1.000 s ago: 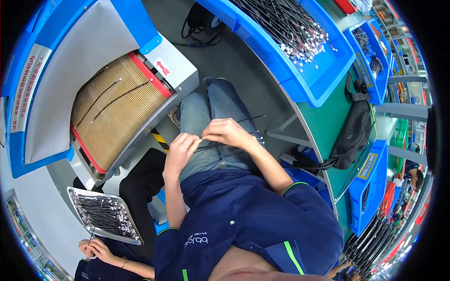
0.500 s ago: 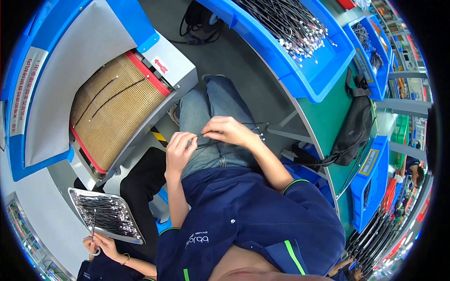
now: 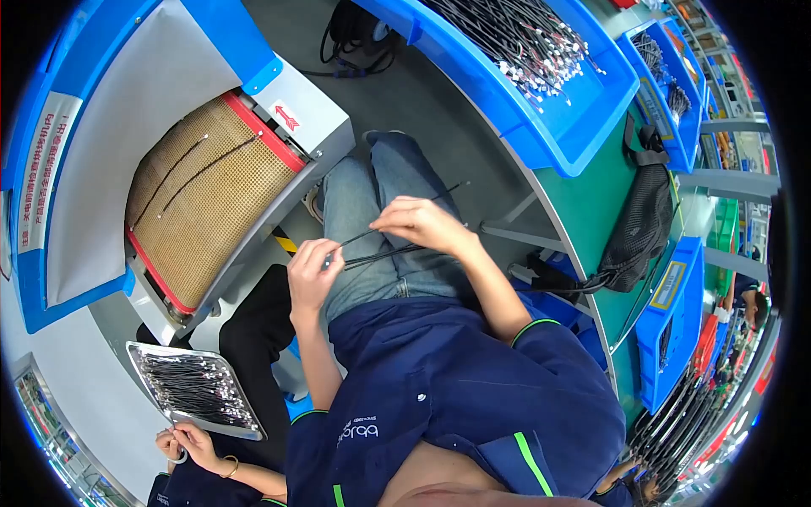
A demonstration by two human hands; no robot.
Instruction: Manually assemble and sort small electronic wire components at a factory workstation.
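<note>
Above my lap, a thin black cable [image 3: 358, 238] stretches between my two hands. My left hand [image 3: 312, 272] is closed on its near-left end, thumb and fingers pinched together. Farther right, my right hand [image 3: 425, 225] pinches the same cable between thumb and fingertips. The cable's far end seems to come out beyond the right hand, over my knee. Several more black cables [image 3: 380, 254] run across my thighs just below, from the left hand to under the right hand; whether the left hand also grips them I cannot tell.
At left, a conveyor machine's mesh belt [image 3: 215, 190] carries two black cables. A co-worker's hands [image 3: 190, 444] are beside a metal tray [image 3: 133, 355] of cables. At upper right, a blue bin [image 3: 591, 139] holds many cables; a black mesh bag [image 3: 638, 228] lies on the green table [image 3: 562, 198].
My hands have moved apart, the right one up and the left one slightly left, baring more cable between them. The upright cable in the co-worker's hands no longer shows.
</note>
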